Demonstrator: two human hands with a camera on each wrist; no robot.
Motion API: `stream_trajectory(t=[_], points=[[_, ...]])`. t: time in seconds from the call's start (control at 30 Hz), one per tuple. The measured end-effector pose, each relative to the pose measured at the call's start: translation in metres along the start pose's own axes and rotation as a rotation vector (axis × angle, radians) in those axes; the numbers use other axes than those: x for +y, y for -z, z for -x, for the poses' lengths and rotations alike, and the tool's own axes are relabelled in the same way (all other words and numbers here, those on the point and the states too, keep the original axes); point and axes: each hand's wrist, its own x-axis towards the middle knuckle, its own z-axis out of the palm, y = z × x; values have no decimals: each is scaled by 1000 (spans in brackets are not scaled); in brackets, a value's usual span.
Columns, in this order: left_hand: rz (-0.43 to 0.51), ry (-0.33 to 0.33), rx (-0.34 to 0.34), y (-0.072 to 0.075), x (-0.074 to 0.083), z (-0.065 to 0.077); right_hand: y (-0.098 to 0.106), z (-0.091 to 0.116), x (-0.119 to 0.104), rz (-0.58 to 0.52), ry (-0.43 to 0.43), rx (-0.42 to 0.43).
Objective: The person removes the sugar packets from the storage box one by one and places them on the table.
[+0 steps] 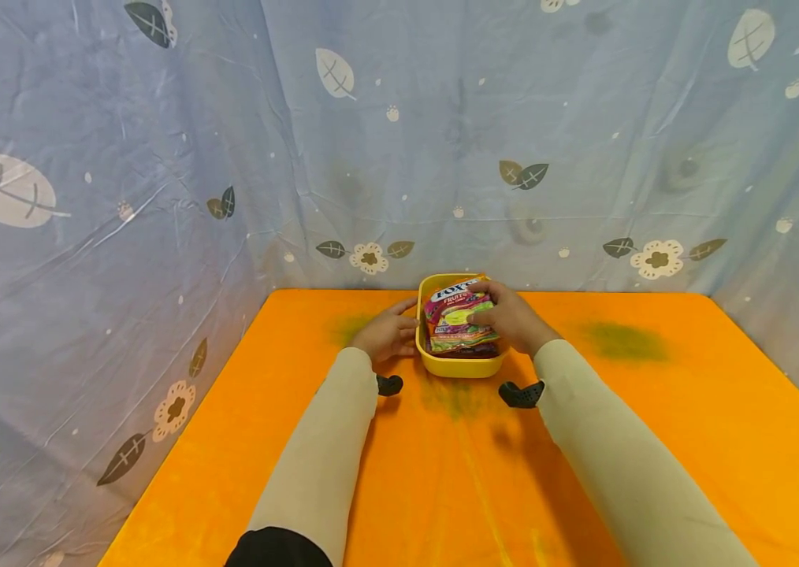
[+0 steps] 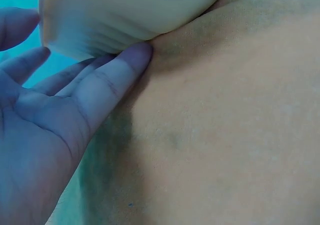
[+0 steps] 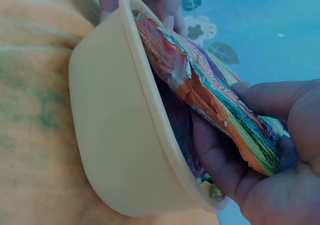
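A yellow plastic tub [image 1: 461, 368] stands on the orange cloth near the back edge. In its mouth lies a colourful candy bag [image 1: 452, 315] printed "FOX'S FRUITS". My right hand [image 1: 510, 316] pinches the bag's right side, thumb on top and fingers beneath, as the right wrist view shows; the bag [image 3: 215, 95] tilts up past the rim there. Darker wrapped contents sit below it inside the tub [image 3: 120, 120]. My left hand [image 1: 388, 331] rests its extended fingers along the tub's left wall; in the left wrist view the fingertips [image 2: 137, 55] meet the tub's lower side.
Orange cloth [image 1: 442, 488] with greenish stains covers the table. A pale blue curtain [image 1: 428, 157] with leaf and flower prints hangs close behind the tub and along both sides. Black straps [image 1: 522, 394] show at the wrists.
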Motion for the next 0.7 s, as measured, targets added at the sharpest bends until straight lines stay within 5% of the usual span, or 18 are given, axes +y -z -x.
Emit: stream_trajectory(t=[0.7], points=[[-4,-2,-1,-2,3,7,39,7,-1,-123,62,115]])
